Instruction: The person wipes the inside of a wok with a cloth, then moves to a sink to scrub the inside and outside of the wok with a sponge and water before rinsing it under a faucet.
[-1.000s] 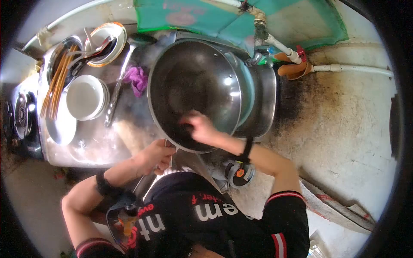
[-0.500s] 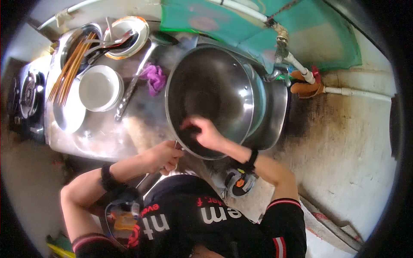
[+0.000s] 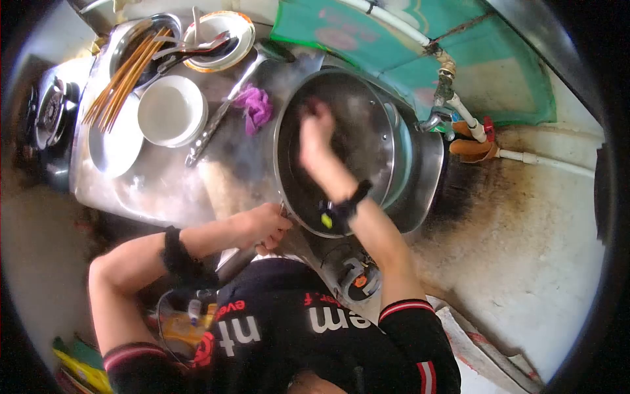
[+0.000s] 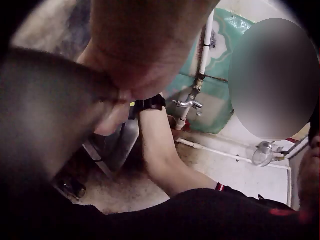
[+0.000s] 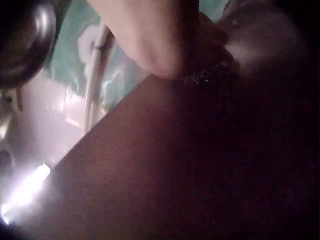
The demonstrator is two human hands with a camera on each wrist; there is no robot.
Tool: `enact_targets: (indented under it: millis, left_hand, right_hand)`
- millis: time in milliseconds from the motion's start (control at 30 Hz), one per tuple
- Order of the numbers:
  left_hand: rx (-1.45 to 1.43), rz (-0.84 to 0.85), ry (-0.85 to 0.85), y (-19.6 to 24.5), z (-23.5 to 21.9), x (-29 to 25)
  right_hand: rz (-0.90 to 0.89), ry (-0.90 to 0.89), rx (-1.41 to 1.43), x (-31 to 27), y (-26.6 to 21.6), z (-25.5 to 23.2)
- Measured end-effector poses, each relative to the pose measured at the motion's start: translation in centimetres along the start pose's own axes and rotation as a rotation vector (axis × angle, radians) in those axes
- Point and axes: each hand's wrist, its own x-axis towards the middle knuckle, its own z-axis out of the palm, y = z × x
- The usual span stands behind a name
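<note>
A large dark wok point(image 3: 361, 157) stands tilted over the sink area in the head view. My left hand point(image 3: 266, 226) grips its handle point(image 3: 235, 265) close to the near rim; the handle looms large in the left wrist view. Inside the wok is my right hand point(image 3: 318, 136), blurred, with its fingers bent down toward the far left wall. Under these fingers the right wrist view shows a glittering, dark steel wool scourer point(image 5: 202, 77), partly hidden by the hand.
On the steel counter point(image 3: 157, 194) stand stacked white bowls point(image 3: 172, 110), chopsticks point(image 3: 128, 79) across a metal bowl, and an orange-rimmed bowl point(image 3: 246, 43) with spoons. A long-handled utensil point(image 3: 216, 121) lies beside a purple cloth point(image 3: 253, 109). The tap point(image 3: 434, 120) is beyond the wok.
My right hand has moved from the wok's near side to its far left side. The left hand keeps its grip on the handle. The head view has shifted, moving the counter things rightward.
</note>
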Motion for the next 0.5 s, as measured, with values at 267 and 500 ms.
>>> enact_targets:
  millis: [267, 500]
  left_hand:
    - [0.007, 0.01, 0.023, 0.2, 0.1, -1.2]
    - [0.024, 0.005, 0.039, 0.6, 0.4, -1.7]
  right_hand:
    - [-0.758, -0.968, -1.005, -5.1, 4.3, -22.6]
    - [-1.085, -0.538, -0.925, 9.0, 0.8, -11.2]
